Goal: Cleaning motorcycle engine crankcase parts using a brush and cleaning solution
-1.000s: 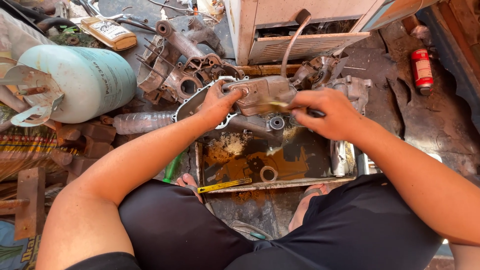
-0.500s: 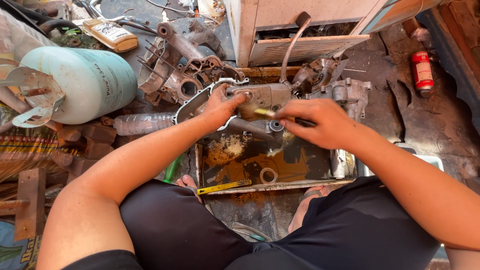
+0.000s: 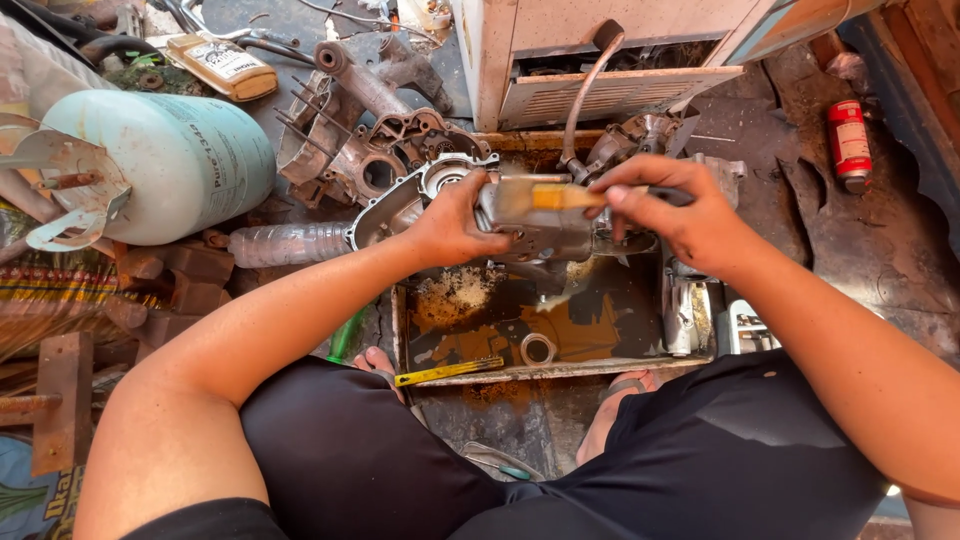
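Here the left hand [image 3: 452, 222] grips a grey cast-metal engine part [image 3: 540, 228] by its left end, fingers wrapped over the edge and thumb pressed on the top face, holding it up above a shallow metal tray [image 3: 402, 325] of dark oily liquid that lies just below both hands. The right hand [image 3: 690, 222] pinches the wooden handle of a paintbrush [image 3: 555, 196] between thumb and fingertips, the brush laid flat along the top of the part. The part looks heavy and stiff for its bulk, and probably slick with oil, so a full-hand clamp on a thick edge or flange seems the safest hold, not fingertips on a wet face. Its long axis runs side to side between the two hands, roughly level, with the far end hidden under the right hand. The brush lies along that same line, its pale bristles toward the left hand. Beyond the left hand sits a larger crankcase [image 3: 375, 165], and further left a pale green gas cylinder [image 3: 170, 160].
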